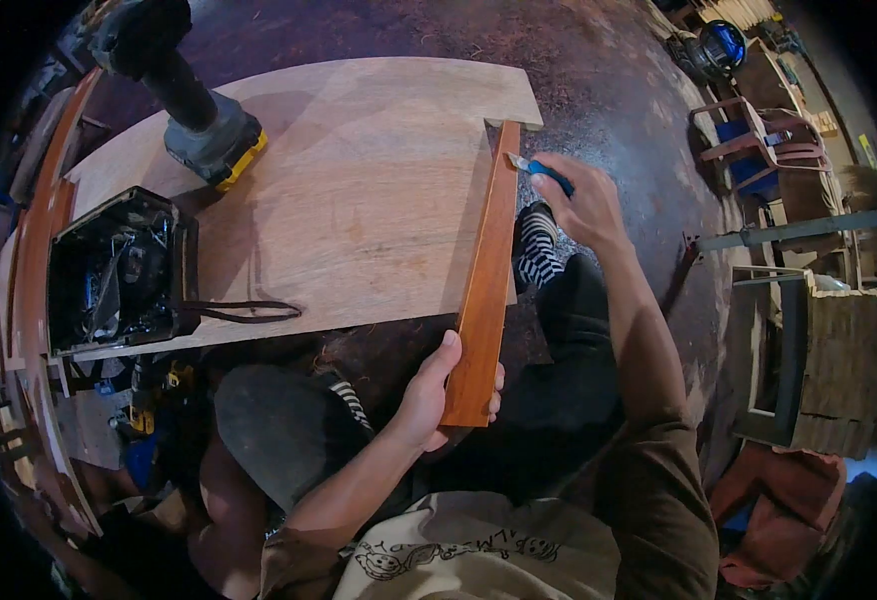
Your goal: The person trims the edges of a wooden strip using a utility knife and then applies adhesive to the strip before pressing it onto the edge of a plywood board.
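A long, reddish-brown wooden strip (pixel 484 300) slants away from me, its far end over the edge of a pale plywood board. My left hand (pixel 429 390) is closed around its near end, thumb on the left edge and fingertips showing on the right. Close to the strip's far end, my right hand (pixel 584 200) is closed on a blue-handled knife (pixel 551 177) with a short metal blade. The blade's tip meets the strip's face; whether it is a cutting or putty blade is too small to tell.
On the plywood board (pixel 349 200) stand a cordless drill (pixel 204 130) with a yellow-edged battery and a black open box (pixel 119 270) with a strap. My striped-sock foot (pixel 537 250) is under the right arm. Wooden furniture frames (pixel 819 360) stand at right.
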Demonstrator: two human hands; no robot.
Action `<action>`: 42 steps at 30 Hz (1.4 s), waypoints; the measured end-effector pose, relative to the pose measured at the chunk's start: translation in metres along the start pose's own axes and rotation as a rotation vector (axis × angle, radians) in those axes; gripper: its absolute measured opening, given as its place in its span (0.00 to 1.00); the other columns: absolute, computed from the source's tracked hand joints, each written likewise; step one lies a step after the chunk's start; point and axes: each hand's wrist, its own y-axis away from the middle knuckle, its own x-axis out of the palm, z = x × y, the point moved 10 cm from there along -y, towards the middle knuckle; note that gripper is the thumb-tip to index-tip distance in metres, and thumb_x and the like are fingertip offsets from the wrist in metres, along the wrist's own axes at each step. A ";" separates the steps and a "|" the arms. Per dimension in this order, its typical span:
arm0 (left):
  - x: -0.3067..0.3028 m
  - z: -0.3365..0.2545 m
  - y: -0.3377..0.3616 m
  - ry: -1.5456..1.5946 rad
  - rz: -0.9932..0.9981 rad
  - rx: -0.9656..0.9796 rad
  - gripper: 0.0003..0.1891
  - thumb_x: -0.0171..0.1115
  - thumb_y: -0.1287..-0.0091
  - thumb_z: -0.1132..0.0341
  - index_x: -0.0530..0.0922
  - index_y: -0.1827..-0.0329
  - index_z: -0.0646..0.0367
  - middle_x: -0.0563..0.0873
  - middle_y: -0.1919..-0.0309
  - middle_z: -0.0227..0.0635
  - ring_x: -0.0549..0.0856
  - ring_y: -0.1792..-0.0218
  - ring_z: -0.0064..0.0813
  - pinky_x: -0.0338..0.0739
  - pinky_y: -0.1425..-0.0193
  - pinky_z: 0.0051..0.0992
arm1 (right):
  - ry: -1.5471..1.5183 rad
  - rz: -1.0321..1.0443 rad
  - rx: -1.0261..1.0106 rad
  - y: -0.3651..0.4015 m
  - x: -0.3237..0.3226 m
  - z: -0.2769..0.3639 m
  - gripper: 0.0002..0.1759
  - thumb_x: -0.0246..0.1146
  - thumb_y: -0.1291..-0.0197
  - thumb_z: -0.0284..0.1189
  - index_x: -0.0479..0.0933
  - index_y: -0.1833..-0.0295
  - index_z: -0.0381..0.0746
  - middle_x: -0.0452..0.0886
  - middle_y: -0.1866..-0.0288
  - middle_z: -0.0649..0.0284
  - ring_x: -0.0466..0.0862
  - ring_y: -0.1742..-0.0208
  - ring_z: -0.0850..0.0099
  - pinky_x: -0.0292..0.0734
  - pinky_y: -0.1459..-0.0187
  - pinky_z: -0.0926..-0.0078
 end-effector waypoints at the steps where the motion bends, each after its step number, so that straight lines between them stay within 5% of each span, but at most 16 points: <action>1: 0.000 0.000 0.000 -0.007 -0.010 -0.002 0.32 0.37 0.23 0.35 0.73 0.43 0.55 0.81 0.63 0.36 0.84 0.68 0.29 0.81 0.63 0.30 | -0.001 0.001 -0.004 -0.001 0.000 0.001 0.17 0.65 0.37 0.39 0.84 0.48 0.42 0.87 0.51 0.54 0.86 0.51 0.52 0.79 0.50 0.59; 11: -0.004 0.004 0.000 0.020 0.000 -0.010 0.31 0.37 0.22 0.36 0.73 0.42 0.55 0.81 0.63 0.37 0.84 0.68 0.30 0.81 0.62 0.32 | -0.005 -0.052 -0.027 -0.017 0.001 -0.018 0.16 0.64 0.37 0.37 0.83 0.47 0.42 0.87 0.53 0.54 0.86 0.52 0.51 0.80 0.51 0.58; 17: -0.007 0.003 0.000 0.017 0.023 -0.007 0.31 0.35 0.22 0.36 0.72 0.40 0.55 0.81 0.62 0.37 0.84 0.68 0.31 0.81 0.62 0.32 | -0.055 -0.061 0.214 -0.032 -0.001 -0.071 0.19 0.64 0.36 0.41 0.83 0.46 0.41 0.87 0.58 0.52 0.87 0.55 0.55 0.79 0.52 0.61; 23: -0.009 0.006 -0.001 0.048 0.026 -0.014 0.31 0.36 0.22 0.37 0.72 0.40 0.55 0.81 0.62 0.37 0.84 0.68 0.31 0.81 0.62 0.32 | -0.045 0.067 0.128 -0.016 0.000 -0.019 0.20 0.64 0.38 0.41 0.83 0.45 0.42 0.87 0.55 0.52 0.87 0.53 0.54 0.79 0.50 0.61; 42: -0.005 0.002 0.002 0.023 0.019 -0.014 0.30 0.36 0.22 0.37 0.72 0.40 0.55 0.82 0.62 0.37 0.85 0.67 0.30 0.82 0.63 0.32 | -0.020 0.062 0.055 -0.007 -0.001 -0.008 0.18 0.65 0.40 0.40 0.85 0.48 0.42 0.88 0.53 0.53 0.87 0.53 0.53 0.80 0.52 0.60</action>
